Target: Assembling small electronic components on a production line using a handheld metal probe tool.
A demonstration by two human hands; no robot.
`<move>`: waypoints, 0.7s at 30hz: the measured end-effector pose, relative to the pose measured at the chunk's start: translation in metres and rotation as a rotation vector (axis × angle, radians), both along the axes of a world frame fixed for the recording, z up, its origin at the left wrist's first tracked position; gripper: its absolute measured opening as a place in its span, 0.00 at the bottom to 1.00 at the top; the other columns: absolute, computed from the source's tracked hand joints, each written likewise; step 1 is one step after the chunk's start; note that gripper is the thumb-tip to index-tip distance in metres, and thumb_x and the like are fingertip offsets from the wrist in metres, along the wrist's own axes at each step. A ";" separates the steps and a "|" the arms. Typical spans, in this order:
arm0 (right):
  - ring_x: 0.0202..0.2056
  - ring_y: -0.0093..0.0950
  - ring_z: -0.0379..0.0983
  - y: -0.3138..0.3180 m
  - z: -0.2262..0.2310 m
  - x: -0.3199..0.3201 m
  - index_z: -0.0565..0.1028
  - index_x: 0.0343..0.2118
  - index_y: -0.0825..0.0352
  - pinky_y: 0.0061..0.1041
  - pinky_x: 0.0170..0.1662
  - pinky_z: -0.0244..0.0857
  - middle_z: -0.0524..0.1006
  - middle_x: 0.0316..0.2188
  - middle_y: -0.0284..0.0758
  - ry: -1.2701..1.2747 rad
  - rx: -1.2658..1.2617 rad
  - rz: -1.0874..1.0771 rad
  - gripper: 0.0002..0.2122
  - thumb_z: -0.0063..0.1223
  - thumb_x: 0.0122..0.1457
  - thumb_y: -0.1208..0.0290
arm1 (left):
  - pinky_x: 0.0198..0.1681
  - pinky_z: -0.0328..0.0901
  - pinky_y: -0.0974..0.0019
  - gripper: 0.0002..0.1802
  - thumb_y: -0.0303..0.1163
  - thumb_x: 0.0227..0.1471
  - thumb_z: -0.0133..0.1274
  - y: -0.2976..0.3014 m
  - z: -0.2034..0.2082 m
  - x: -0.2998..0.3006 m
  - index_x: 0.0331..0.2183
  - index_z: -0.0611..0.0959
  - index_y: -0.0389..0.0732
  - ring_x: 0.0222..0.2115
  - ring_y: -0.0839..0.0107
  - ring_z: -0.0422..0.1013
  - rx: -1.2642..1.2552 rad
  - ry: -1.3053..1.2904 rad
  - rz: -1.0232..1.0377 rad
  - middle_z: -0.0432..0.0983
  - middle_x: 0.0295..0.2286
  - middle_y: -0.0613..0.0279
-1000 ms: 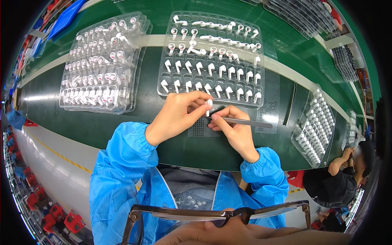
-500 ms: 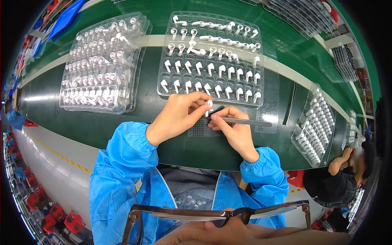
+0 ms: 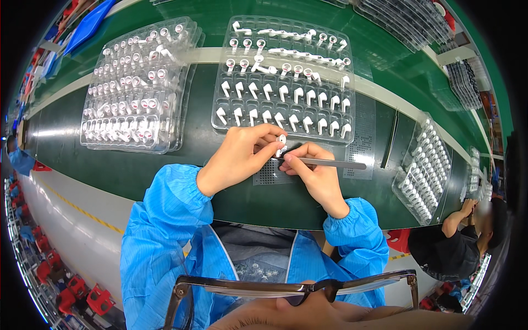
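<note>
Head view: my left hand [image 3: 237, 159] pinches the small white earbud part [image 3: 282, 139] just above the perforated sheet [image 3: 269, 175]; my right hand [image 3: 313, 173] grips the tweezers [image 3: 330, 163], tips at the part. Best to keep both wrists planted on the green mat [image 3: 165, 170]; steady, light squeeze.

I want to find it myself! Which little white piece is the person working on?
Find the clear tray of white earbud pieces in the middle of the green bench. Just below its near edge, the left hand pinches one piece. Unlike the rest, it sits in no slot, and tweezers touch it.
</note>
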State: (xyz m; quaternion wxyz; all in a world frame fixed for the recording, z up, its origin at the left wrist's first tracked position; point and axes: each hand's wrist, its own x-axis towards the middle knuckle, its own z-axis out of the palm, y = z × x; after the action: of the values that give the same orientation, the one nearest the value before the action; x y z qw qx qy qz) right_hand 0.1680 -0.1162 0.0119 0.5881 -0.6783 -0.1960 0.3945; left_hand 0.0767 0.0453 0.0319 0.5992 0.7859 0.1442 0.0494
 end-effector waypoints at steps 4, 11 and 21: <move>0.31 0.25 0.76 0.001 0.005 0.000 0.72 0.28 0.72 0.20 0.35 0.71 0.77 0.26 0.39 0.042 -0.031 0.027 0.05 0.53 0.55 0.75 | 0.34 0.71 0.71 0.12 0.25 0.51 0.53 0.000 0.000 -0.001 0.39 0.78 0.32 0.31 0.71 0.76 0.009 0.004 0.006 0.79 0.29 0.56; 0.28 0.20 0.75 0.000 0.005 0.001 0.74 0.29 0.71 0.17 0.33 0.68 0.78 0.24 0.37 0.068 0.018 -0.004 0.06 0.55 0.55 0.73 | 0.34 0.71 0.72 0.12 0.25 0.50 0.54 0.000 0.002 0.001 0.39 0.78 0.32 0.31 0.72 0.76 0.000 -0.001 0.010 0.79 0.29 0.57; 0.30 0.22 0.75 -0.002 -0.001 0.002 0.73 0.28 0.72 0.18 0.33 0.69 0.77 0.25 0.37 0.088 0.074 0.011 0.06 0.54 0.55 0.74 | 0.31 0.69 0.69 0.12 0.31 0.44 0.59 0.013 0.032 0.064 0.34 0.82 0.38 0.27 0.69 0.75 0.381 -0.319 0.050 0.78 0.28 0.58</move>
State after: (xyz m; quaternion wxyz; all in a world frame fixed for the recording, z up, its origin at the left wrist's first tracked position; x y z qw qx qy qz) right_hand 0.1696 -0.1181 0.0111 0.6187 -0.6369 -0.1880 0.4198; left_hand 0.1409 0.0583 0.0640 0.4538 0.8633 0.0552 0.2138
